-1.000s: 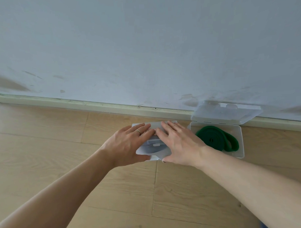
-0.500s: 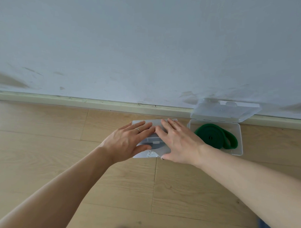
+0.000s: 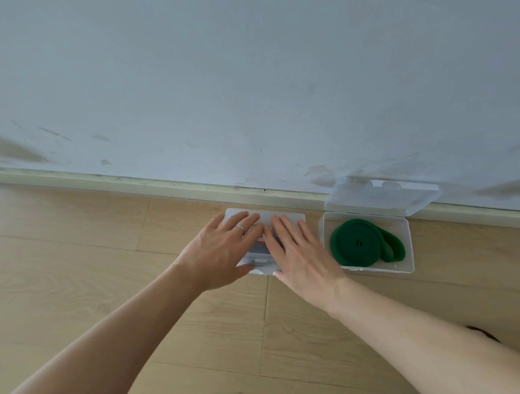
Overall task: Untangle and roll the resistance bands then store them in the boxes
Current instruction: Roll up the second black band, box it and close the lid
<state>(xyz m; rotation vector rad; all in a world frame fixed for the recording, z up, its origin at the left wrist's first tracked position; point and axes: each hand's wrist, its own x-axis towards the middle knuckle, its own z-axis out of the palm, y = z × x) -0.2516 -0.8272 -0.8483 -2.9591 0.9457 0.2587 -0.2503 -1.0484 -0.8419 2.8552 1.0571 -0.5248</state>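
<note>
Since the earlier frame very little has moved: both hands have stayed flat on the lid of the left clear box (image 3: 295,216), only the view is shifted a little. The left hand (image 3: 222,251) lies with straight fingers, slightly spread, on the left part of the lid, its thumb at the front edge. The right hand (image 3: 299,254) lies beside it, fingers straight and spread; the fingertips of both hands nearly meet in the middle. A small red part shows between the fingers, probably a band inside, but I cannot tell surely.

The step in hand seems to be pressing this lid closed. The right clear box (image 3: 409,244) stands just beside, near the baseboard (image 3: 134,186), its lid (image 3: 382,197) open, with the rolled green resistance band (image 3: 357,242) inside and one loop loose. Next, I judge, that loop needs tucking in and that lid must come down.
</note>
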